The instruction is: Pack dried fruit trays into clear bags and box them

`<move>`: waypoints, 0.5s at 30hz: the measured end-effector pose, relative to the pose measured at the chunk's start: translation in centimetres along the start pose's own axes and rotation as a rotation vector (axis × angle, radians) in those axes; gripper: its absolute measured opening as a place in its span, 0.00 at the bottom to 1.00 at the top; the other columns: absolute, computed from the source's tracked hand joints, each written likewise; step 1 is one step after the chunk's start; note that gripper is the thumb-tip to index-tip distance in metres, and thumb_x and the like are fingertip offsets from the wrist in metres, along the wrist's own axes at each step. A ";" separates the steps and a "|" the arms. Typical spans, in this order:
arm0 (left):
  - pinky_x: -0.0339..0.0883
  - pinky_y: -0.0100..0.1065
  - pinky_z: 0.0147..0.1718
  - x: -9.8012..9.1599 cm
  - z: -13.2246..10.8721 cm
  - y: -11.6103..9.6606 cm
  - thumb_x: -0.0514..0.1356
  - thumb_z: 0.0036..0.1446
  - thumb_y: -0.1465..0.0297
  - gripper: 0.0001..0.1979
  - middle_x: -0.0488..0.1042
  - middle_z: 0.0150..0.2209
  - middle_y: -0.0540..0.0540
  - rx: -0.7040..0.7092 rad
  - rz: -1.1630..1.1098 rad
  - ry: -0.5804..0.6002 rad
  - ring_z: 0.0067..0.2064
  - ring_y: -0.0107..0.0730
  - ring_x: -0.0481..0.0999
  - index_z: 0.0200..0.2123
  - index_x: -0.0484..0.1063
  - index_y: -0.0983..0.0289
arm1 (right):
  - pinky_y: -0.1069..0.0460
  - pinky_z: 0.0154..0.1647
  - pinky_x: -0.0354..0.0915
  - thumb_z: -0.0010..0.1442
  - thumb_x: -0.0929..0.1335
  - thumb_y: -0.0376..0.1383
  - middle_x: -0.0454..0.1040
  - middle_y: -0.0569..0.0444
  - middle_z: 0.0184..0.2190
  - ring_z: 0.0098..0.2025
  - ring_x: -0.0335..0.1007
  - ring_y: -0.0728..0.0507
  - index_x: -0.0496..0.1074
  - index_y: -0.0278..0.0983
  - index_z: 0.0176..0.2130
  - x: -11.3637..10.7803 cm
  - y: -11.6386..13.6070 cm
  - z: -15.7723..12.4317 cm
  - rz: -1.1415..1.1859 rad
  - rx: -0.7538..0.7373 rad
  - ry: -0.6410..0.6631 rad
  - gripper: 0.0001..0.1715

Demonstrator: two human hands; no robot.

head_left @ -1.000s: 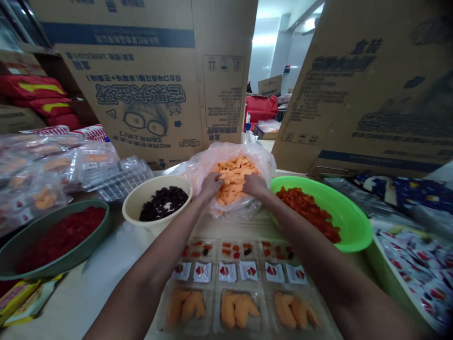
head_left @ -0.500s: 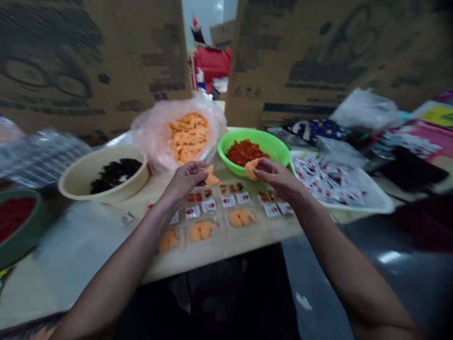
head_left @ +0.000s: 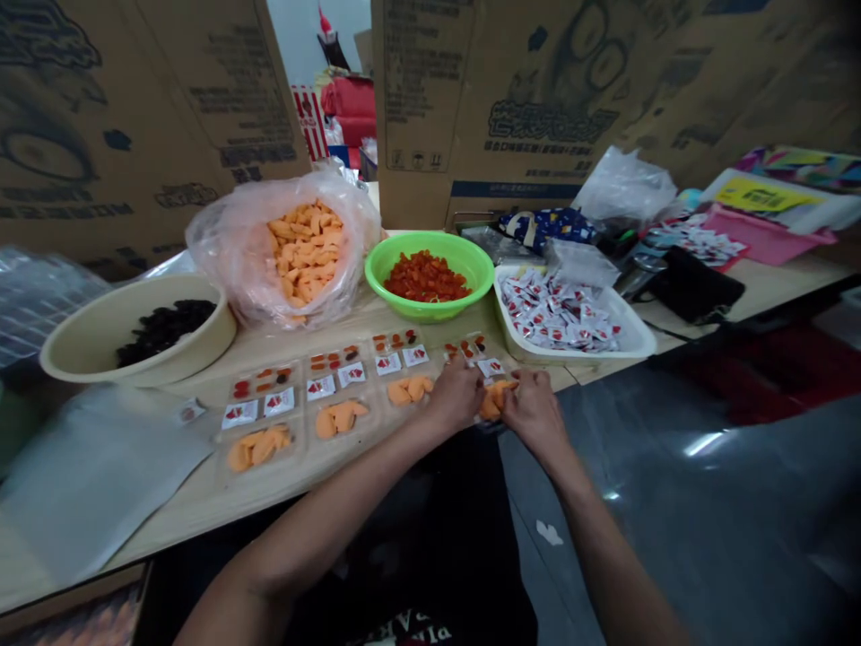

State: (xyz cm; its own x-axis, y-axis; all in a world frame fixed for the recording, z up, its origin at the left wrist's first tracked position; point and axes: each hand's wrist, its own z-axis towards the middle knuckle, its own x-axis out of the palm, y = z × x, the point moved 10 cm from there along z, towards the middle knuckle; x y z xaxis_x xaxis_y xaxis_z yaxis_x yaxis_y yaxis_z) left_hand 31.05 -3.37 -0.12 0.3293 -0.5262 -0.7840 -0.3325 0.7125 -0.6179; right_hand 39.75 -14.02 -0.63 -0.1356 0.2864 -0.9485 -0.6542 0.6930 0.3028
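Note:
Both hands meet over the rightmost clear plastic tray at the table's front edge. My left hand point(head_left: 458, 395) is closed, its fingertips against the orange crescent-shaped pieces point(head_left: 495, 400) in that tray's front compartment. From the other side my right hand point(head_left: 536, 411) pinches an orange piece there; the fingers partly hide it. Behind them in the same tray lie a white sachet with a red mark point(head_left: 491, 367) and small red and dark pieces point(head_left: 465, 346). To the left, several trays hold similar sachets and orange pieces point(head_left: 340, 417).
A plastic bag of orange pieces point(head_left: 225, 229), a green bowl of red-orange pieces point(head_left: 484, 269), a cream basin of dark pieces point(head_left: 60, 345) and a white tub of sachets point(head_left: 642, 345) stand behind the trays. Plastic sheeting point(head_left: 114, 475) lies left. Cardboard boxes point(head_left: 430, 135) rise behind.
Both hands, each holding an orange piece in the air, have come down to the rightmost tray and closer together. The view has swung right.

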 end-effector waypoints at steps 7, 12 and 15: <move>0.63 0.51 0.60 3.4 -6.2 -3.3 0.58 0.66 0.62 0.23 0.62 0.66 0.66 0.485 0.331 0.057 0.66 0.53 0.63 0.60 0.67 0.67 | 0.40 0.63 0.59 0.66 0.58 0.31 0.66 0.36 0.63 0.65 0.60 0.34 0.66 0.30 0.62 0.7 2.0 -3.8 -0.072 -0.399 -0.012 0.27; 0.59 0.51 0.64 4.6 -7.3 -1.3 0.55 0.68 0.63 0.29 0.58 0.69 0.65 0.435 0.344 0.115 0.70 0.50 0.57 0.68 0.56 0.67 | 0.35 0.68 0.51 0.70 0.56 0.39 0.58 0.38 0.69 0.71 0.50 0.35 0.58 0.31 0.68 3.8 1.9 -5.4 -0.028 -0.465 0.039 0.32; 0.58 0.51 0.65 1.5 -6.8 -0.8 0.52 0.69 0.66 0.23 0.60 0.68 0.65 0.344 0.093 0.028 0.70 0.48 0.56 0.65 0.60 0.65 | 0.33 0.67 0.54 0.70 0.53 0.41 0.61 0.40 0.67 0.69 0.56 0.36 0.54 0.35 0.71 2.1 2.6 -4.9 0.125 -0.493 0.031 0.34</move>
State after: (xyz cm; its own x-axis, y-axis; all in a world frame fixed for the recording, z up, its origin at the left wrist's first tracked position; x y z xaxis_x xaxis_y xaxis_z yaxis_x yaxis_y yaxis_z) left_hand 25.83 -7.91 -1.21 0.2855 -0.4614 -0.8400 -0.0415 0.8697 -0.4918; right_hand 34.06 -14.87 -2.27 -0.2522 0.3220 -0.9125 -0.9040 0.2581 0.3409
